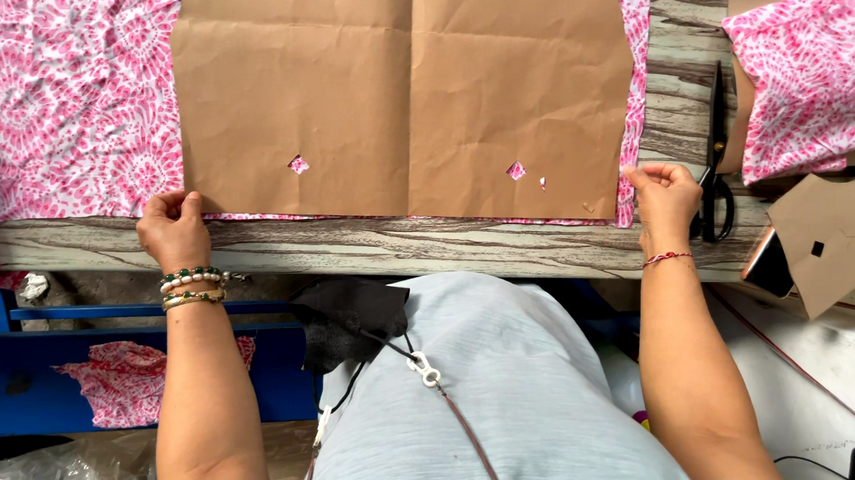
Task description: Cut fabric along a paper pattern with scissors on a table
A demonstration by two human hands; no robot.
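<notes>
On the wood-grain table [368, 246], a large brown paper pattern [402, 91] lies flat over pink-and-white printed fabric [57, 105], which shows along the pattern's left side, right edge and lower edge. The pattern carries vertical and horizontal fold creases and three small cut-outs through which the fabric is visible.

Left hand [173, 231]: placed at the lower left corner of the pattern, fingers curled together and pinched on the paper-and-fabric edge. Beaded bracelets sit on this wrist.

Right hand [662, 196]: placed at the lower right corner, fingers bent together and gripping the fabric edge just beside the pattern corner. A thin red cord bracelet sits on this wrist.

Black scissors [716, 165] lie on the table just to the right of the right hand, blades pointing away from the person. Further right, a smaller fabric piece [812, 73] rests on another brown paper sheet, with smaller cardboard templates [829, 237] near the table edge. Below the table on the left, a blue frame [15, 369] holds a scrap of the same fabric [116, 377]
</notes>
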